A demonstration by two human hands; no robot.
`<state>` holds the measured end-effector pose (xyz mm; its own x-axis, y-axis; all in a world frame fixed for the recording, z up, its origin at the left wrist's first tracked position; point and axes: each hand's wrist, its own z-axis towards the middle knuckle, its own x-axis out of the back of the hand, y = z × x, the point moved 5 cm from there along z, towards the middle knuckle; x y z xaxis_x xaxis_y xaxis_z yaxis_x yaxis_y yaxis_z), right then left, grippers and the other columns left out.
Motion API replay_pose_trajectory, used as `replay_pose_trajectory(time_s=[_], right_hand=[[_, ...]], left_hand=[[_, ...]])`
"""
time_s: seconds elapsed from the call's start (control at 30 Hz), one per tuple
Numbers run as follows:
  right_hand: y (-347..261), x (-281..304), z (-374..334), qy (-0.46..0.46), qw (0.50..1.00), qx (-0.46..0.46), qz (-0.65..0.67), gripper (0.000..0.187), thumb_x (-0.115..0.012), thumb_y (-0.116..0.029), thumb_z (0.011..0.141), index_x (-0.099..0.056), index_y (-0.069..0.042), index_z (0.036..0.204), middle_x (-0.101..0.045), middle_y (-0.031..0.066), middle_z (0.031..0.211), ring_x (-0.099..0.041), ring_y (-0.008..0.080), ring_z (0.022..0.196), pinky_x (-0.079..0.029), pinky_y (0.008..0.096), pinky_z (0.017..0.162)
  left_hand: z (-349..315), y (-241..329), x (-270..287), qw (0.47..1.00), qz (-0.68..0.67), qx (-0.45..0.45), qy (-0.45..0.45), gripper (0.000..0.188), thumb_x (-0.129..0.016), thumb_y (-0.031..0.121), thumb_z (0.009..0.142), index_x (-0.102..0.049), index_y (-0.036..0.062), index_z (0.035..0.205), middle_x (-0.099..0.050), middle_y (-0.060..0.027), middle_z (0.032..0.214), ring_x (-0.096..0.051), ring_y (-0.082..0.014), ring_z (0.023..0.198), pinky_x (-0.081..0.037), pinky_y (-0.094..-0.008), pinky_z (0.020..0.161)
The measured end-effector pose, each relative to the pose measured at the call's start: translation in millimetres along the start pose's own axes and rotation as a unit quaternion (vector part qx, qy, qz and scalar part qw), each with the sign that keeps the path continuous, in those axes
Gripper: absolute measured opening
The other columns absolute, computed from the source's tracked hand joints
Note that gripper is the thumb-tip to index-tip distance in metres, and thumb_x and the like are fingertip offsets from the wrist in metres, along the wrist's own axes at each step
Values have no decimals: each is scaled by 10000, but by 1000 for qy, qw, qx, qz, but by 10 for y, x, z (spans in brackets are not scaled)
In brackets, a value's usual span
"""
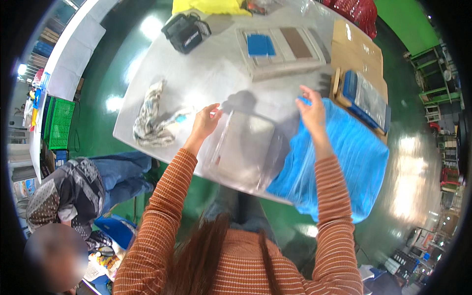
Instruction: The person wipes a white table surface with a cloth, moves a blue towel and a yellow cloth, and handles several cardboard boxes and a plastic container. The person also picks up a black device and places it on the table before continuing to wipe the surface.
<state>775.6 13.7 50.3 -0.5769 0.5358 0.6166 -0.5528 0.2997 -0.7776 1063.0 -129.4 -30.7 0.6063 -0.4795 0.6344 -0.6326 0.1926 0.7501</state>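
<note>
Clear plastic bag (244,147) laid flat at tabletop's (211,81) near edge, not lifted yet. Left hand (204,123) half-open, empty; right hand (313,115) loosely curled near blue plastic pile (354,157), can't tell if holding.

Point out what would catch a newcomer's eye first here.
Most likely the bright blue pile on the table's right side, drooping past its near edge, with the right hand by its upper left corner. Next, perhaps, the yellow sheet and shiny red bundle along the far edge. Between the forearms, clear plastic lies at the near edge, glinting faintly.
</note>
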Motion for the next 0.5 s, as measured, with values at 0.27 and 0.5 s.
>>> replay_pose_trajectory(time_s=[0.27, 0.5], right_hand=[[1090, 220, 2461, 101, 952, -57, -285, 383, -558, -232, 831, -567, -51, 1169, -564, 167, 1166, -523, 319, 1103, -406, 400, 950], [1544, -22, 3045, -30, 978, -118, -169, 444, -521, -271, 852, -549, 26, 1181, -546, 233, 1196, -497, 337, 1162, -384, 383, 973]], left_hand=[[1769, 619, -138, 951, -282, 111, -63, 500, -422, 382, 941, -457, 23, 1286, -556, -121, 1165, -581, -192, 969, -511, -348, 749], [2181, 787, -292, 926, -362, 51, -94, 323, -470, 209, 926, -558, -31, 1123, -606, -74, 935, -603, -154, 787, -543, -318, 664]])
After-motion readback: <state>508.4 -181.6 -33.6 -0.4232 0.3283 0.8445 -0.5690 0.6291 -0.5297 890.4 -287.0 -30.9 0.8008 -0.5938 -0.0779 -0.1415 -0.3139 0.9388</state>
